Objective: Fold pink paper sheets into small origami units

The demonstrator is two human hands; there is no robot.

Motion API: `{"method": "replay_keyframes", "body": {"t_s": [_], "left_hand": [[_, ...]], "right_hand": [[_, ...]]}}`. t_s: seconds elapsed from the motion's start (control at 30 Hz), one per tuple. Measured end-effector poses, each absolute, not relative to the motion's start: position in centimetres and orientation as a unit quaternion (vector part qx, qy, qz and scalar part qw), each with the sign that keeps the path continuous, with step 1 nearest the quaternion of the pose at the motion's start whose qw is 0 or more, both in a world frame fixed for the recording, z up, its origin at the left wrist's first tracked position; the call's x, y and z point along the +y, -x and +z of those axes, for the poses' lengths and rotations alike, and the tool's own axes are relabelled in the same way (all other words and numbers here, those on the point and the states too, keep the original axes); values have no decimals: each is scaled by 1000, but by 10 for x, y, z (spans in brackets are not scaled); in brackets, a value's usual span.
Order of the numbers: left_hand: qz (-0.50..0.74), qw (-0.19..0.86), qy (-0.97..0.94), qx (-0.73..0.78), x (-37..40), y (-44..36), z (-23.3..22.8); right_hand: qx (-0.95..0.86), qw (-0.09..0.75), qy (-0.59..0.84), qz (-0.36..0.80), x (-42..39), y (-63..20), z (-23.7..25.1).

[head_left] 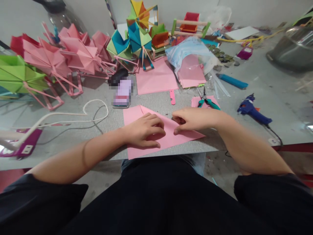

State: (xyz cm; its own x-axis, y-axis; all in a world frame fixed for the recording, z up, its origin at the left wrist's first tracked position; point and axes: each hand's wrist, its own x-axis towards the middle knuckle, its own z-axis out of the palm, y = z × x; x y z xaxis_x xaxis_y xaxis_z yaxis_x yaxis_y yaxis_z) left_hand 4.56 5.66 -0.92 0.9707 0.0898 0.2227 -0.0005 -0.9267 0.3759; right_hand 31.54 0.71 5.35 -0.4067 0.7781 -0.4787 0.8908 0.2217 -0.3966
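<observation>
A pink paper sheet lies on the grey table right in front of me, partly folded over along a diagonal. My left hand rests flat on the folded flap, pressing it down. My right hand pinches the crease of the same sheet near its upper right edge, thumb and fingers closed on the paper. The two hands almost touch at the middle of the sheet.
Behind the sheet lie a phone, more pink paper, a plastic bag of pink sheets, green-handled pliers, a blue glue gun and a blue cutter. Paper wheels, pink, green and multicoloured, stand at the back left.
</observation>
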Motion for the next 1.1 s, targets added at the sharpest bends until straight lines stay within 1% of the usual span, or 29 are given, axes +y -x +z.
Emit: {"method": "replay_keyframes", "body": {"t_s": [0.47,1.1], "left_hand": [[119,186,-975,13,57,-46,-9],[123,185,-975,12,57,-47,-9]], "right_hand": [[782,71,-499,-365,18,-331,46],[778,100,-519,-341,12,-327,51]]}}
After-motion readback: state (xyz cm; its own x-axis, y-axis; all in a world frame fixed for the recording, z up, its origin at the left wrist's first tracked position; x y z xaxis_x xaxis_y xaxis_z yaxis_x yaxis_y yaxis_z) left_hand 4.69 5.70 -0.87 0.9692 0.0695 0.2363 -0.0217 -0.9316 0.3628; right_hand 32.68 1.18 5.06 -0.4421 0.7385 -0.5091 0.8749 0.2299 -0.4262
